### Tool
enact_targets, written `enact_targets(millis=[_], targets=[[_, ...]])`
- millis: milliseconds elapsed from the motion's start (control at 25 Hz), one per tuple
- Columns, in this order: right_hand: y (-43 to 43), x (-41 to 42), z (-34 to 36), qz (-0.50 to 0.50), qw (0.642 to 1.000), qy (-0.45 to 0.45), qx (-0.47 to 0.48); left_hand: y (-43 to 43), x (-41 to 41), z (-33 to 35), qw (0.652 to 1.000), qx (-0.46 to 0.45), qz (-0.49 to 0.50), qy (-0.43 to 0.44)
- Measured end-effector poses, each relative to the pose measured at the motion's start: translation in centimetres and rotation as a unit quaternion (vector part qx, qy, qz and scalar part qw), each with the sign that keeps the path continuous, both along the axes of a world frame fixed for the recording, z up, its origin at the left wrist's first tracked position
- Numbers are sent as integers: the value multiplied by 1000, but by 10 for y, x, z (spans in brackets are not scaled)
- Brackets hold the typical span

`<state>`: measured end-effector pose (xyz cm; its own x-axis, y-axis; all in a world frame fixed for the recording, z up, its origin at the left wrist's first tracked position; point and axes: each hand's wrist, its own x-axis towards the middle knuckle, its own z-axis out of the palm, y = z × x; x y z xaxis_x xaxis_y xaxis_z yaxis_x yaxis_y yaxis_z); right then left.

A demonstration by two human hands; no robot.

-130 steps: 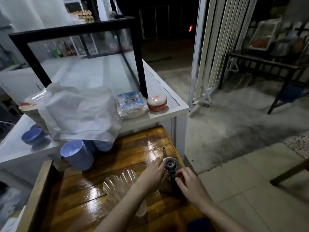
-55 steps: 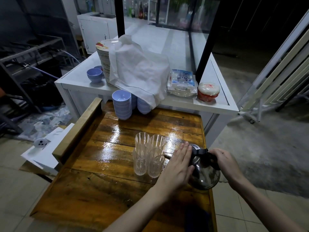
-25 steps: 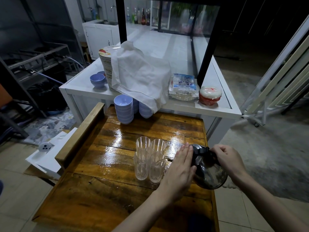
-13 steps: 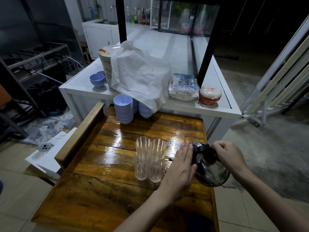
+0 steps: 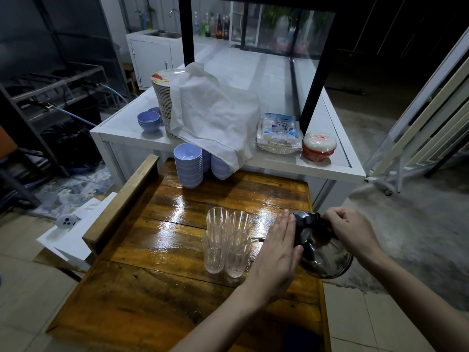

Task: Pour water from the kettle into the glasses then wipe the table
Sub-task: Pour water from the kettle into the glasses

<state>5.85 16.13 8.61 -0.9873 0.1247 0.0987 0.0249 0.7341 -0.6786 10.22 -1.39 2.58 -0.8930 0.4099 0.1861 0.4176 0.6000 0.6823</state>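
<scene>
A person stood at the near end of a wet, glossy wooden table point(image 5: 162, 250). Four clear ribbed glasses point(image 5: 227, 243) stood upright, bunched together and touching, a little right of the table's middle. The metal kettle point(image 5: 322, 252) was held tipped hard to the left over the table's right edge, its round base hanging out past that edge and its thin spout reaching the rim of the near right glass. A fine thread of water ran from the spout into that glass.

The right hand point(image 5: 351, 231) gripped the kettle's dark handle, fingers curled closed around it. The left hand point(image 5: 278, 251) lay flat against the kettle's lid, fingers straight and held together, pressing rather than grasping anything. Both bare forearms came in from the near edge.

At the table's far edge stood stacks of pale blue bowls point(image 5: 188, 165), the left stack in plain sight, the others partly under the hanging corner of a white cloth point(image 5: 215, 115). That cloth was draped over a tall stack of plates point(image 5: 162, 97) on the white counter point(image 5: 330, 171) butted against the table's far edge. More blue bowls point(image 5: 149, 120) sat near the counter's left corner. To the right of the cloth lay a clear plastic packet with blue print point(image 5: 279, 133), and just beside it a round red and white tub point(image 5: 319, 147), near the counter's right front corner. A raised wooden rail point(image 5: 121, 199) ran along the table's left edge.
</scene>
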Motion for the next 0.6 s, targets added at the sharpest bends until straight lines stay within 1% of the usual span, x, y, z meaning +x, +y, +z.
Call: enact_targets(millis=[280,600], targets=[[-2,-2,2,6,1000,9,20,0,-1,-1,1000,-6,2,-3],[-1,-3,0,15,1000,13,-5,1,-3,4,1000,-13,2,-9]])
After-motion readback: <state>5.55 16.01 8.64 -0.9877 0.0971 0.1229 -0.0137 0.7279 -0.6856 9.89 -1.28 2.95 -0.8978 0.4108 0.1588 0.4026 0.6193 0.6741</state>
